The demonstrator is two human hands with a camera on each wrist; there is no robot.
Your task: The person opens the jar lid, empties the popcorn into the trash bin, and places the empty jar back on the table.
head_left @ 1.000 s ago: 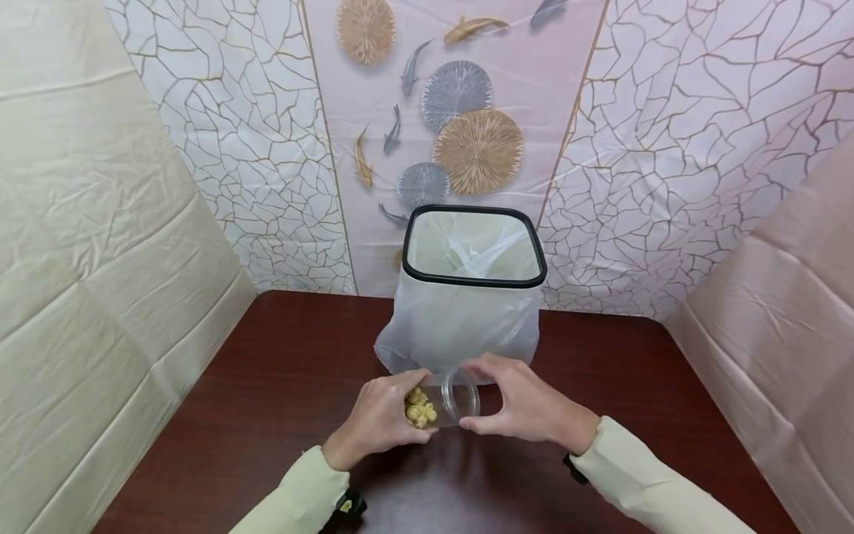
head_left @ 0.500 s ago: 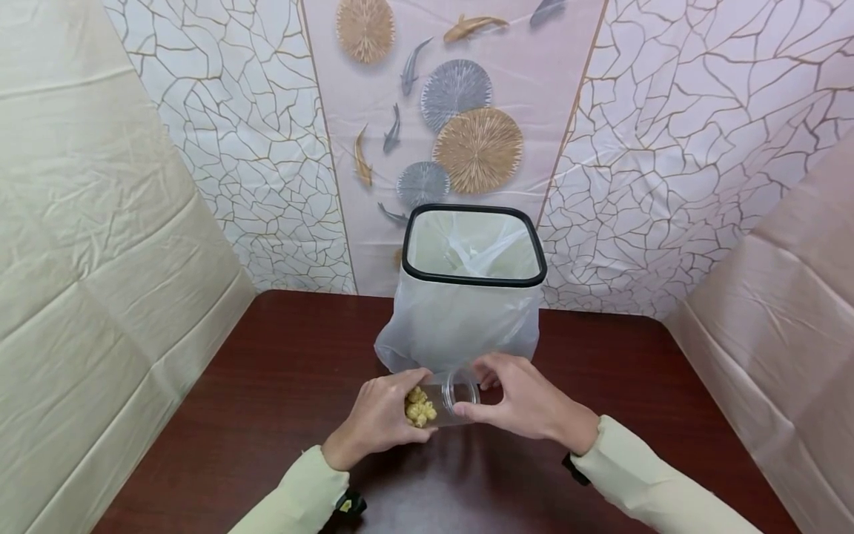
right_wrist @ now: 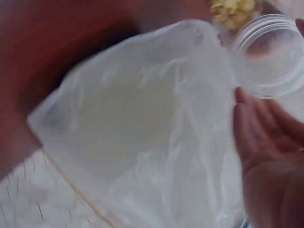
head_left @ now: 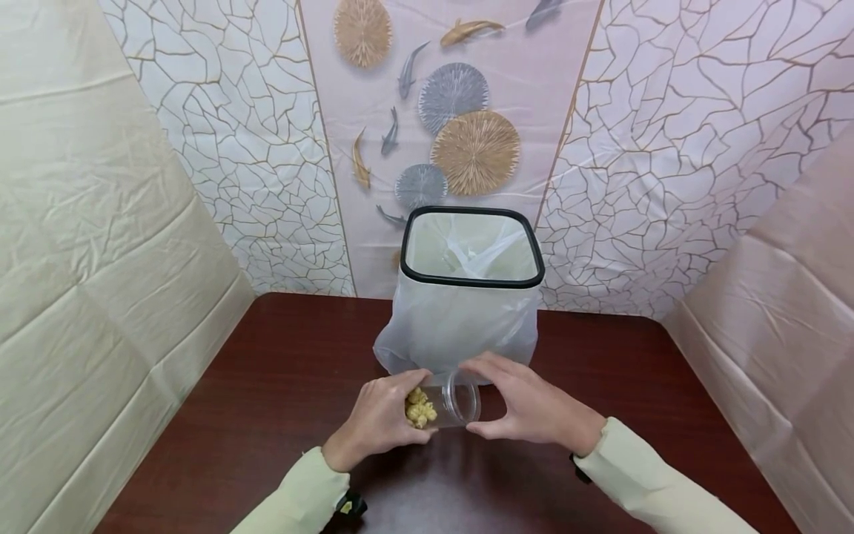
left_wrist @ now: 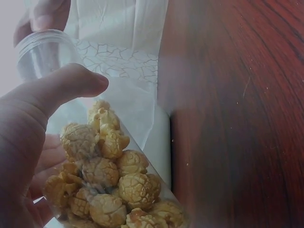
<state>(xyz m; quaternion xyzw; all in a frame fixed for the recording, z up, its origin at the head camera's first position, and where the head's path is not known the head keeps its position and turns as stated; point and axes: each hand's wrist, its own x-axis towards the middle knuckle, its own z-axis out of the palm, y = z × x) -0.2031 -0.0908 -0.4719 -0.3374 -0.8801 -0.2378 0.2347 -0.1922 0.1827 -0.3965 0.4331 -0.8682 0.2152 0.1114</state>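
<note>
My left hand [head_left: 375, 417] grips a clear plastic jar [head_left: 437, 399] by its base end. The jar lies on its side in the air, with yellow popcorn [left_wrist: 116, 175] gathered at the base. Its clear, ridged lid end [right_wrist: 273, 59] faces right. There my right hand [head_left: 530, 404] holds the round rim between thumb and fingers, seen also at the upper left of the left wrist view. Just behind both hands stands a pale bin [head_left: 467, 319] lined with a translucent bag; it fills much of the right wrist view.
The bin's black rim [head_left: 474, 282] frames its open top, near the back edge of the dark reddish wooden table [head_left: 300, 348]. A patterned cloth [head_left: 267, 148] hangs behind, with beige cloth walls [head_left: 87, 297] on both sides.
My right hand shifts its fingers about the jar's rim: the thumb moved up across it, then returned low, with the fingers reaching over the top again. The left hand keeps the jar in place.
</note>
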